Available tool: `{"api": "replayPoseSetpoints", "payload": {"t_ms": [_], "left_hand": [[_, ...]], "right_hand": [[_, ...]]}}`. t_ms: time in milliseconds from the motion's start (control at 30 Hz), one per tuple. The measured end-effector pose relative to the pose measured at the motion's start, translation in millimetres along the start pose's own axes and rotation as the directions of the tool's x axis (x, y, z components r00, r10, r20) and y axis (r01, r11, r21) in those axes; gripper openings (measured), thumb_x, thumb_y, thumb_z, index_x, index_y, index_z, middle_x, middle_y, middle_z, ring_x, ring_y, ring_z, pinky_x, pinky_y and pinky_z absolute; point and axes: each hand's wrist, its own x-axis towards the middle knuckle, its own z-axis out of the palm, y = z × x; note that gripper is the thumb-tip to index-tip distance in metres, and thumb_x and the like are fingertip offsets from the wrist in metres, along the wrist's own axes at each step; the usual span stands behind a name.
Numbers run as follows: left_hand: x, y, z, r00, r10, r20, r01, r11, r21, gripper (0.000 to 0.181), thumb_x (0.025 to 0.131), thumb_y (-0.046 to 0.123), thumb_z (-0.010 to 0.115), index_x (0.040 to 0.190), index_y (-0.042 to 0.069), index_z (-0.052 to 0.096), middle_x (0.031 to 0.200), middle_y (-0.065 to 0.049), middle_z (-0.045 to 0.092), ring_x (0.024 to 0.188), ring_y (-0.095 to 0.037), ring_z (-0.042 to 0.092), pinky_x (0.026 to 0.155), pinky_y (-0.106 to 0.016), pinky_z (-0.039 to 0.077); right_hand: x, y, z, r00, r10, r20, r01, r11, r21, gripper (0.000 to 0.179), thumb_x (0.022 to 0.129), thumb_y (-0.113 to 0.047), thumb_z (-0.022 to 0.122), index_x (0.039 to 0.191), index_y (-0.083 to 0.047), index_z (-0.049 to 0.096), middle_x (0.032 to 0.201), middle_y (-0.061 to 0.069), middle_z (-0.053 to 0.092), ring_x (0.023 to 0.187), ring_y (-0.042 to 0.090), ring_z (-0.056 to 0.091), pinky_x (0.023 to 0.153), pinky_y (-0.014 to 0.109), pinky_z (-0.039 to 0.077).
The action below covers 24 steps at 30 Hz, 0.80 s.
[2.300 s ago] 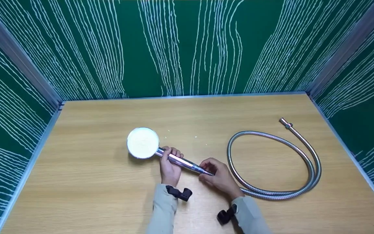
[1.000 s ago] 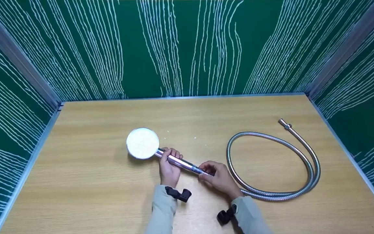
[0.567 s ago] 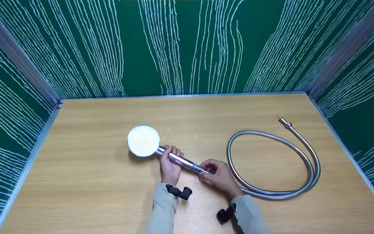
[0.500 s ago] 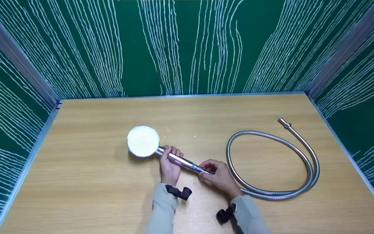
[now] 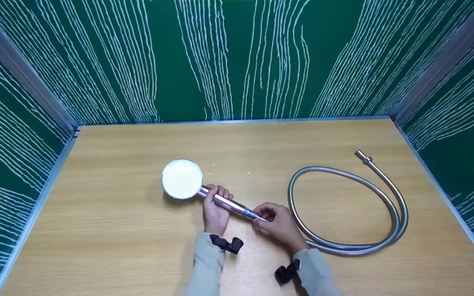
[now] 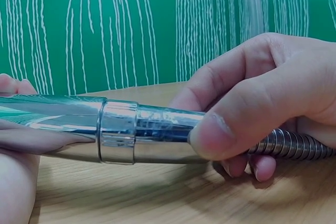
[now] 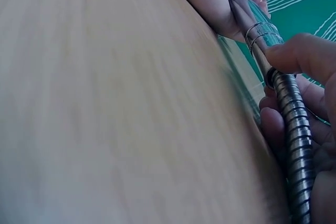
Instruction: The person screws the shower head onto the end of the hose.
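Observation:
A chrome hand shower (image 5: 182, 179) lies face up, its round white face to the left and its handle slanting down to the right. My left hand (image 5: 216, 213) grips the handle around its middle. At the handle's lower end, a smooth conical hose nut (image 6: 168, 129) meets the ridged collar, in line with it. My right hand (image 5: 280, 224) pinches this nut between thumb and fingers, seen close in the left wrist view. From the nut, the ribbed metal shower hose (image 7: 296, 135) runs back under the right palm. How far the nut is threaded on is hidden.
The rest of the hose (image 5: 352, 246) lies in a wide loop on the wooden table (image 5: 109, 230) at the right. Its free end fitting (image 5: 362, 156) points to the back. Small white specks (image 5: 248, 173) lie behind the hands. Green white-streaked walls (image 5: 237, 61) enclose the back and sides.

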Motion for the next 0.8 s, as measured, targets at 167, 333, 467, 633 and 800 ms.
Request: {"api": "replayPoseSetpoints", "payload": {"t_ms": [167, 333, 467, 633, 800], "left_hand": [[0.0, -1.4, -1.4, 1.0, -0.003, -0.019, 0.003, 1.0, 0.012, 0.02, 0.097, 0.004, 0.028, 0.084, 0.014, 0.038, 0.066, 0.0, 0.039, 0.062, -0.014, 0.036, 0.061, -0.026, 0.03], [2.3, -0.7, 2.2, 1.0, 0.004, 0.008, -0.004, 1.0, 0.026, 0.02, 0.097, 0.004, 0.028, 0.084, 0.014, 0.038, 0.067, 0.0, 0.04, 0.063, -0.014, 0.037, 0.062, -0.026, 0.031], [0.8, -0.5, 2.4, 1.0, 0.01, -0.004, -0.01, 0.998, 0.054, 0.017, 0.098, 0.006, 0.03, 0.086, 0.013, 0.038, 0.067, 0.0, 0.041, 0.064, -0.014, 0.039, 0.064, -0.026, 0.033], [-2.6, -1.3, 0.1, 0.999, 0.015, -0.036, -0.011, 0.992, 0.129, 0.014, 0.1, 0.008, 0.032, 0.088, 0.012, 0.037, 0.068, -0.001, 0.045, 0.066, -0.015, 0.042, 0.067, -0.027, 0.036], [-3.0, 2.7, 2.7, 0.998, -0.005, -0.06, 0.02, 0.971, 0.238, 0.009, 0.101, 0.013, 0.035, 0.093, 0.011, 0.038, 0.072, -0.001, 0.048, 0.07, -0.015, 0.046, 0.071, -0.028, 0.04]], "right_hand": [[0.2, 3.6, 0.1, 1.0, -0.001, 0.011, 0.001, 1.0, 0.002, 0.019, 0.07, -0.005, 0.075, 0.088, -0.009, 0.069, 0.075, 0.001, 0.064, 0.065, 0.005, 0.054, 0.06, 0.018, 0.045], [2.5, 3.6, -1.1, 1.0, -0.022, 0.003, 0.022, 1.0, 0.016, 0.019, 0.071, -0.004, 0.076, 0.088, -0.007, 0.068, 0.074, 0.003, 0.063, 0.064, 0.005, 0.054, 0.058, 0.018, 0.045], [0.9, 1.8, 0.3, 1.0, -0.007, 0.006, 0.007, 1.0, 0.008, 0.019, 0.071, -0.003, 0.076, 0.088, -0.007, 0.067, 0.075, 0.004, 0.063, 0.065, 0.006, 0.055, 0.058, 0.019, 0.046], [-3.5, -0.3, 1.7, 1.0, 0.004, -0.004, -0.004, 1.0, 0.003, 0.018, 0.071, -0.002, 0.075, 0.086, -0.008, 0.067, 0.075, 0.003, 0.063, 0.065, 0.007, 0.055, 0.06, 0.019, 0.046], [-3.0, -1.8, 1.2, 1.0, -0.003, -0.022, 0.003, 1.0, 0.031, 0.018, 0.07, 0.0, 0.074, 0.085, -0.007, 0.067, 0.074, 0.004, 0.061, 0.065, 0.007, 0.053, 0.058, 0.018, 0.045]]}}
